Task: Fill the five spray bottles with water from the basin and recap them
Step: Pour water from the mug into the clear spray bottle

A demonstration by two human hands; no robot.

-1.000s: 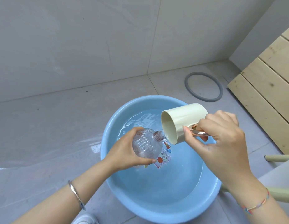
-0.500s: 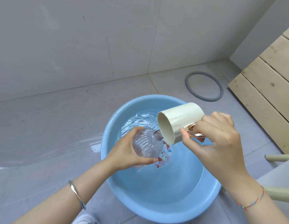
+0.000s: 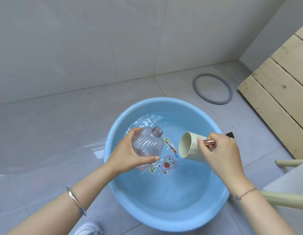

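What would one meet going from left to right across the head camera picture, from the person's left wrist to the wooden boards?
Silver bangle → clear bottle → cream cup → string bracelet → wooden boards.

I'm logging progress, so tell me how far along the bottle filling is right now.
Done: nothing finished shows; no capped bottle is in view. In hand: the left hand grips an uncapped clear bottle over the blue basin of water; the right hand holds a cream cup by its handle, tipped sideways, apart from the neck. The bottle's fill level is unclear. Left: capping it, plus the other bottles, unseen here.
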